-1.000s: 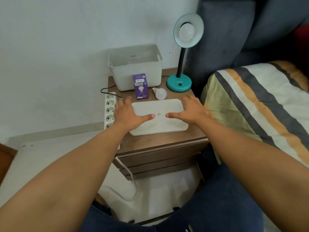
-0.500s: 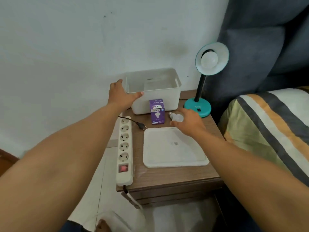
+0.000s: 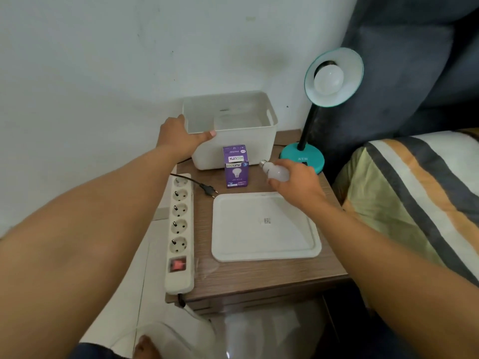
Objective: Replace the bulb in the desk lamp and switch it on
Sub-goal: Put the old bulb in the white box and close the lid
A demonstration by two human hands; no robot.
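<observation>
So going left to right: the power strip (image 3: 179, 229) lies along the left edge of the counter (image 3: 259, 277), red switch nearest the camera, and the lamp's plug (image 3: 208, 189) is lying loose just beside it, not in any socket. Left hand (image 3: 178, 137) is clamped on the near-left corner of the white bin (image 3: 233, 136), thumb along the front rim. The bin looks empty to me apart from what might be a pale lid or insert at the bottom, hard to tell. In front of it stands the purple bulb box (image 3: 236, 165), closed. The white tray (image 3: 264, 226) has nothing on it.

Right hand (image 3: 298, 186) is wrapped around a loose bulb (image 3: 275, 171), screw base pointing up and left, just above the counter. The desk lamp (image 3: 334, 76) at the back right has a bulb seated in its shade.

What could go wrong, I reckon: smooth round glass-like globe in a fingertip hold, so it could slip and drop onto the counter. Also easy to mix up old and new bulbs, since they look identical.
</observation>
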